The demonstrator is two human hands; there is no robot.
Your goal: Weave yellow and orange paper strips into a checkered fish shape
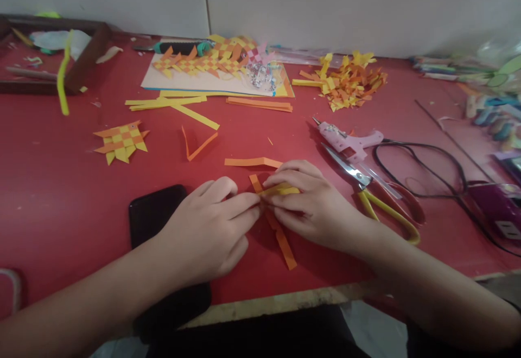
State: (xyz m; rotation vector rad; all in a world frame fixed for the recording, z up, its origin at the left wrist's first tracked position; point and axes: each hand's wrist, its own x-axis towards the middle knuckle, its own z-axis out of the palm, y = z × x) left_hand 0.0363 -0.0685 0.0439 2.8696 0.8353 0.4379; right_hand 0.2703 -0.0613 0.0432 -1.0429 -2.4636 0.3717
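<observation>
Both hands meet near the front of the red table, working on paper strips. My left hand is closed, its fingertips pinched at the crossing of the strips. From the other side my right hand grips a folded yellow paper strip between thumb and fingers. An orange paper strip runs crosswise under the fingertips, its two ends sticking out. The exact fold is hidden by the fingers. Just beyond lies another orange strip, partly behind my right hand. A black phone lies under my left wrist.
Scissors and a pink glue gun with its cord lie right. A woven paper fish lies left, yellow strips and orange strips behind. Further back are a paper-scrap pile and a wooden tray.
</observation>
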